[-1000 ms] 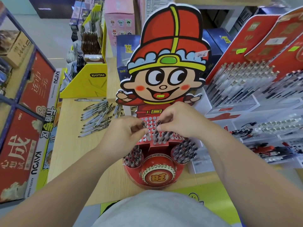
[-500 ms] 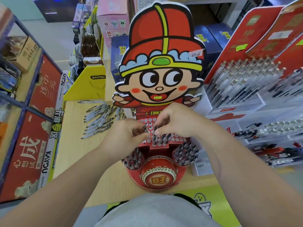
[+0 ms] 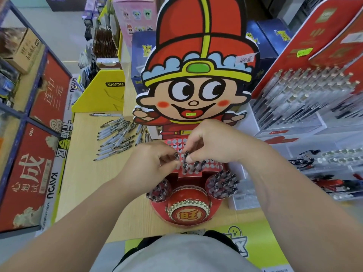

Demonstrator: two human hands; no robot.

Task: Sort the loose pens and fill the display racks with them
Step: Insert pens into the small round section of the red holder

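Observation:
A red cartoon-figure display rack (image 3: 198, 91) stands on the wooden table. Its perforated red panel (image 3: 211, 163) has white holes, some with dark pen tops standing in them. My left hand (image 3: 151, 163) pinches a pen top (image 3: 176, 155) at the panel's left side. My right hand (image 3: 214, 143) pinches another pen top (image 3: 186, 154) just beside it. Two round cups of pens, the left cup (image 3: 159, 190) and the right cup (image 3: 223, 185), flank a red drum (image 3: 187, 207) below. A pile of loose grey pens (image 3: 115, 138) lies on the table to the left.
A yellow cardboard stand (image 3: 102, 95) sits behind the loose pens. Clear acrylic racks of pens (image 3: 306, 95) fill the right side, with more trays (image 3: 334, 165) lower down. Red boxed sets (image 3: 31, 173) line the shelf on the left. The table edge runs near my body.
The view has shifted slightly closer and to the right. Both hands stay at the perforated panel, fingers working the pen tops; my right hand's fingers have lowered a little.

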